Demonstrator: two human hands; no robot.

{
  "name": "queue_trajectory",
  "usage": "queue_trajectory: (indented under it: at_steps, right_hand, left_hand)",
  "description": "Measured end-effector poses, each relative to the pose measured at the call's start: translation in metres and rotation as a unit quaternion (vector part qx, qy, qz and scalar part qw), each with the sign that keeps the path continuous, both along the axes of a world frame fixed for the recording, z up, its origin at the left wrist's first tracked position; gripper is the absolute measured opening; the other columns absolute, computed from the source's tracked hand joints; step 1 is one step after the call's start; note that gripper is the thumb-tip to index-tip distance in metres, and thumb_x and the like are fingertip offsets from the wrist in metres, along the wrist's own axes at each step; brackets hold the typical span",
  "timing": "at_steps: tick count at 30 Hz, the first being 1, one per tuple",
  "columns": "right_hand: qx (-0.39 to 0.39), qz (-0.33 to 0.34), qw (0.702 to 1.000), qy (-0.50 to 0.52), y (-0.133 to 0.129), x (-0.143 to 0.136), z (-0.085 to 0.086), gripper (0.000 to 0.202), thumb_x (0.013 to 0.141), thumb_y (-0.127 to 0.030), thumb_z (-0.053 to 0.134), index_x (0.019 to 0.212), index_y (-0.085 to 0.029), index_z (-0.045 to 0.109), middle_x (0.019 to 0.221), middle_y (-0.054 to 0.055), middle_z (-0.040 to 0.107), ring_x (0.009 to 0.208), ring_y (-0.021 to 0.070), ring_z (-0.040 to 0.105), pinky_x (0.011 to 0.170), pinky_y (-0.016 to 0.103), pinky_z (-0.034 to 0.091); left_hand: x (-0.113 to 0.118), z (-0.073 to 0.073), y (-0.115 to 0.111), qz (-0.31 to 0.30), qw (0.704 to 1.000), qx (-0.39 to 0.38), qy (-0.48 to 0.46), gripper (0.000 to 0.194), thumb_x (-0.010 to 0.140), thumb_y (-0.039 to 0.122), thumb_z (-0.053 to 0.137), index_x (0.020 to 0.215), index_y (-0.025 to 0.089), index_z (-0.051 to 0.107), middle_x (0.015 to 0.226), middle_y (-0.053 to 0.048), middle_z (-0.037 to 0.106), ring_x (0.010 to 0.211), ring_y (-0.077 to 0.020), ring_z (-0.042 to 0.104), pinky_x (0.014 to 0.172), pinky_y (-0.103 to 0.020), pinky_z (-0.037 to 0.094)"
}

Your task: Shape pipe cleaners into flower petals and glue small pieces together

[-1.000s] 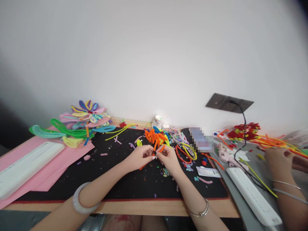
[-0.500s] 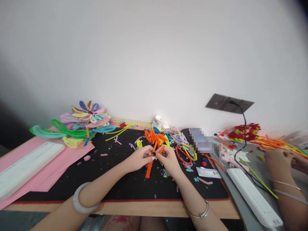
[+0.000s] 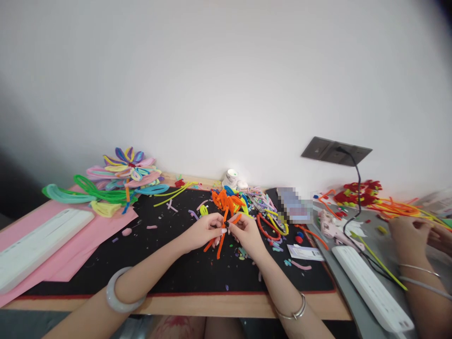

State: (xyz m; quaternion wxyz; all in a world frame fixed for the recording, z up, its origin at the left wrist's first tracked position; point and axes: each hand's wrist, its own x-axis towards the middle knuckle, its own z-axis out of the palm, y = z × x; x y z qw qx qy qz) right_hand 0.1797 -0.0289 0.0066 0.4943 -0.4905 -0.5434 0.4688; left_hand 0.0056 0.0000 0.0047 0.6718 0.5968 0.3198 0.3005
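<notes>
Clock directions from the working hands. Plain wall (image 3: 226, 84) behind, wooden surface (image 3: 247, 306) below, black mat (image 3: 158, 278) under most of it. Pink paper (image 3: 77, 261) at 9 o'clock with a white bar (image 3: 45, 245) on it; flowers (image 3: 130, 165) at 10. Glue gun (image 3: 332, 228) at 3, a co-worker's hand (image 3: 411, 238) farther out same way. Left hand (image 3: 208, 230) and right hand (image 3: 247, 233) nearly meet mid-mat, both sets of fingers pinched on orange strips (image 3: 221, 247), just above the mat. Orange bunch (image 3: 226, 200) at 12, right behind; can't tell if the strips join it. What changed: half a second ago the strip ends hung together in one band; now they're splayed at 6 to 7. Hands hardly shifted, so likely small finger adjustments, strips being sorted or turned at the pinch. Smallest: coloured scraps (image 3: 242, 254) at 5, loose on the mat.
</notes>
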Motion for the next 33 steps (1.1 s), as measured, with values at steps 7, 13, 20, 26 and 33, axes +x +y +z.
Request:
queue_trajectory:
  at_steps: [7,13,20,26,33]
  right_hand:
    - [0.034,-0.009,0.999,-0.028,-0.0011,0.0004,0.0002,0.019,0.073,-0.035,0.076,0.069,-0.02,0.065,0.055,-0.005,0.053,0.048,0.0095,0.039,0.049,0.025,0.03]
    - [0.0,0.045,0.999,-0.004,-0.0037,-0.0001,0.0038,0.026,0.079,-0.043,0.073,0.072,-0.021,0.062,0.053,-0.006,0.053,0.042,0.0088,0.037,0.043,0.024,0.027]
    - [0.013,0.049,0.999,0.005,-0.0055,-0.0031,0.0064,0.034,0.084,-0.052,0.071,0.074,-0.02,0.064,0.052,-0.006,0.051,0.042,0.0089,0.039,0.042,0.023,0.029]
    - [0.017,0.018,0.998,0.053,-0.0042,-0.0058,0.0022,0.039,0.082,-0.058,0.073,0.088,-0.021,0.062,0.064,-0.003,0.06,0.041,0.009,0.042,0.039,0.023,0.031]
    - [0.029,0.014,0.998,0.044,-0.0021,-0.0035,0.0009,0.049,0.081,-0.066,0.073,0.073,-0.022,0.055,0.062,-0.002,0.061,0.041,0.0087,0.042,0.04,0.024,0.032]
  left_hand:
    - [0.0015,-0.0002,-0.0004,0.013,0.999,0.028,0.021,0.039,0.074,0.043,0.082,0.083,0.02,0.052,0.06,0.009,0.059,0.039,-0.0059,0.047,0.041,-0.018,0.034]
    - [0.0004,0.0028,-0.0014,0.021,0.999,0.043,0.004,0.041,0.077,0.05,0.08,0.079,0.019,0.054,0.06,0.006,0.063,0.037,-0.0046,0.042,0.039,-0.018,0.029]
    - [0.0011,0.0008,-0.0001,0.054,0.998,0.044,-0.004,0.038,0.079,0.049,0.076,0.074,0.02,0.053,0.052,0.007,0.06,0.036,-0.0075,0.047,0.039,-0.018,0.036]
    - [0.0002,0.0002,0.0006,0.065,0.996,0.054,-0.001,0.041,0.082,0.053,0.074,0.071,0.022,0.049,0.042,0.008,0.054,0.034,-0.0087,0.047,0.04,-0.018,0.036]
    - [0.0015,0.0,0.0012,0.06,0.996,0.057,-0.043,0.046,0.084,0.058,0.071,0.072,0.022,0.044,0.047,0.011,0.051,0.032,-0.0067,0.045,0.039,-0.018,0.034]
